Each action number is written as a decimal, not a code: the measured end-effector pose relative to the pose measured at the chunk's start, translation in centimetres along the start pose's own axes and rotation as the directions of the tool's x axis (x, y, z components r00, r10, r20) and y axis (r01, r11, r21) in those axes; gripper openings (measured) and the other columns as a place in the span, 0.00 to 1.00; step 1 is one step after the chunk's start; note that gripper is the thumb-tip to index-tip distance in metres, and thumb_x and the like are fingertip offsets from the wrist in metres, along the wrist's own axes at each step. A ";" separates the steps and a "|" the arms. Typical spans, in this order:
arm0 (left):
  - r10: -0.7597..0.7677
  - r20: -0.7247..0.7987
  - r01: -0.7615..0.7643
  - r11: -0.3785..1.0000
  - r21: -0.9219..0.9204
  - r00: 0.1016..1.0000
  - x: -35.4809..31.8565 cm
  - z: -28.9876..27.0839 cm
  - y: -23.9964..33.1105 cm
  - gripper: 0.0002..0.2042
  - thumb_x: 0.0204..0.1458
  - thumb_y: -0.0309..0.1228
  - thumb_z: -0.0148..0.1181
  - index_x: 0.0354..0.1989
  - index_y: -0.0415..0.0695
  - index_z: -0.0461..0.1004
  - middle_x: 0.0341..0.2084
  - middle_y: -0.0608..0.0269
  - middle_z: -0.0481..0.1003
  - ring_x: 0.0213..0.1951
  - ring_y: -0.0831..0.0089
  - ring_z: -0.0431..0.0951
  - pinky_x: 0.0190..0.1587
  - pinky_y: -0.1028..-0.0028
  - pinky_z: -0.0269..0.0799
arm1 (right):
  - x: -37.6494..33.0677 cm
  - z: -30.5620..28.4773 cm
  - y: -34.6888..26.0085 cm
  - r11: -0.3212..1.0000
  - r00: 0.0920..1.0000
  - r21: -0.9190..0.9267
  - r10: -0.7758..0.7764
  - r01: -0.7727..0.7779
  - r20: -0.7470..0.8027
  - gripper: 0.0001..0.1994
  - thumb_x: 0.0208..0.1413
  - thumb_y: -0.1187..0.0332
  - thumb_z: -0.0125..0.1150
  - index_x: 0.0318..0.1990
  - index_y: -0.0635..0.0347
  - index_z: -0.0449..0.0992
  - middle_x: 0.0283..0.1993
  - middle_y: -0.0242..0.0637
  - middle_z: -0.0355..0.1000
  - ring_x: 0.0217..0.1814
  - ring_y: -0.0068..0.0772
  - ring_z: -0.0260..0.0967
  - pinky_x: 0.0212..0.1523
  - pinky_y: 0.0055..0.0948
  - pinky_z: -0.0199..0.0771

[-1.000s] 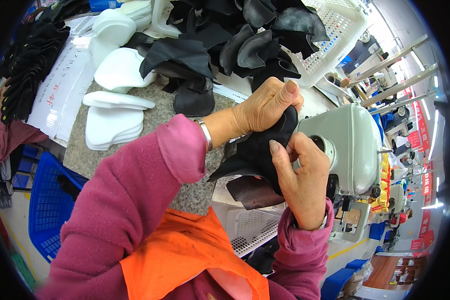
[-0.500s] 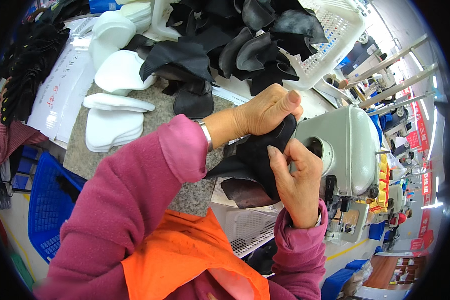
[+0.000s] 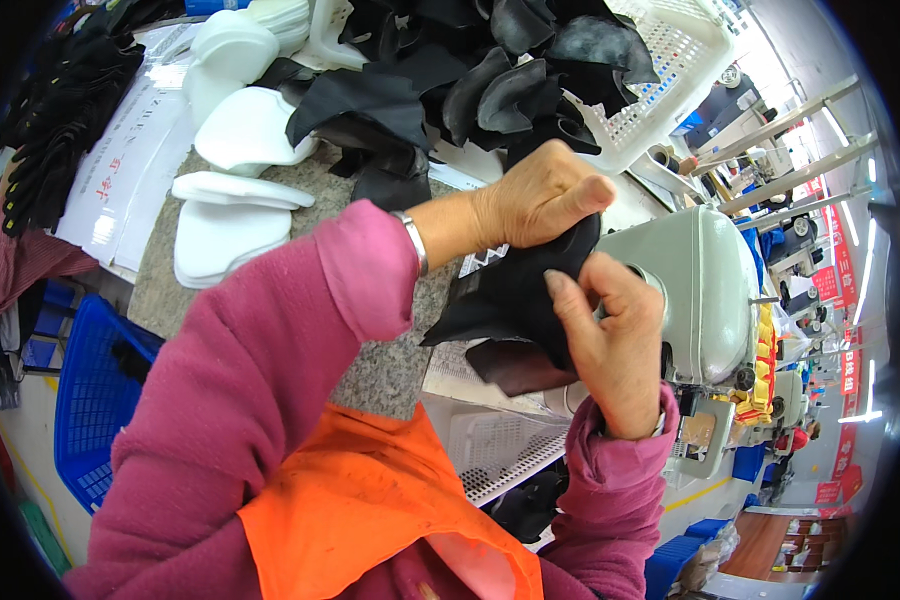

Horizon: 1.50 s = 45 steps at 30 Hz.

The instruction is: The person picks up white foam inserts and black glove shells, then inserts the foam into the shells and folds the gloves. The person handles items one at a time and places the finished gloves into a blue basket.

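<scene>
Between my two hands I hold a black shoe upper (image 3: pixel 515 300), in front of a pale green machine (image 3: pixel 690 290). My left hand (image 3: pixel 542 195) is closed on its top edge, the thumb pointing right. Lower and to the right, my right hand (image 3: pixel 618 330) pinches the upper's right side between thumb and fingers. The upper's lower flaps hang free over the counter's edge; its far side is hidden by my hands. Behind my left hand lies a heap of similar black pieces (image 3: pixel 370 105), several of them curved and stiff-looking.
White moulded pads (image 3: pixel 232 240) sit in stacks on the grey stone worktop (image 3: pixel 375 385). A white basket (image 3: pixel 660 110) stands behind the heap, and another white basket (image 3: pixel 520 455) is below the counter. At the left are a blue basket (image 3: pixel 100 410) and more black pieces (image 3: pixel 70 140).
Both hands have shifted slightly with the upper: the left a little upward, the right a little to the right. The upper has turned, and its flaps hang more spread.
</scene>
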<state>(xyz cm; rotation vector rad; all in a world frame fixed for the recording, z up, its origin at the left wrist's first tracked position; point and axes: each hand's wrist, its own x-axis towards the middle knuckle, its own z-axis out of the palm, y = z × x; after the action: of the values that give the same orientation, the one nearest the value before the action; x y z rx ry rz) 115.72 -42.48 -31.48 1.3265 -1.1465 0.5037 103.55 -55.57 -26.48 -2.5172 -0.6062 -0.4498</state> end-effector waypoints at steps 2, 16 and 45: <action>0.199 -0.040 -0.196 0.978 0.065 0.979 2.0 -0.9 2.1 0.21 0.58 0.47 0.51 0.20 0.43 0.72 0.14 0.55 0.67 0.20 0.55 0.69 0.23 0.68 0.64 | 0.4 -1.9 -0.6 1.000 1.000 -0.013 0.022 -0.022 0.007 0.11 0.47 0.74 0.65 0.24 0.65 0.66 0.21 0.44 0.63 0.23 0.43 0.62 0.25 0.34 0.61; -0.680 0.228 0.634 0.733 0.248 0.697 1.6 -5.4 25.0 0.16 0.44 0.37 0.68 0.32 0.36 0.77 0.22 0.66 0.75 0.25 0.81 0.73 0.29 0.79 0.70 | -3.0 -9.7 -8.2 0.909 0.995 0.414 0.013 -0.053 0.097 0.12 0.48 0.71 0.65 0.40 0.63 0.74 0.37 0.30 0.72 0.40 0.21 0.68 0.42 0.23 0.65; -0.384 0.067 0.332 0.864 0.378 0.921 -12.8 -1.1 31.6 0.10 0.42 0.19 0.64 0.33 0.35 0.71 0.33 0.52 0.75 0.31 0.58 0.77 0.33 0.71 0.72 | -11.0 -2.2 -8.6 0.635 0.897 0.686 0.026 -0.356 0.441 0.36 0.38 0.64 0.76 0.55 0.56 0.62 0.52 0.34 0.64 0.52 0.31 0.65 0.49 0.33 0.66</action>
<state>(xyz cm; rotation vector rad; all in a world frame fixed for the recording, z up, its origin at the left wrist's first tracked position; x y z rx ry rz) 84.33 -29.90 -26.89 1.8786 -0.9102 0.3570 89.54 -53.73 -25.86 -1.7972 -0.5040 0.3702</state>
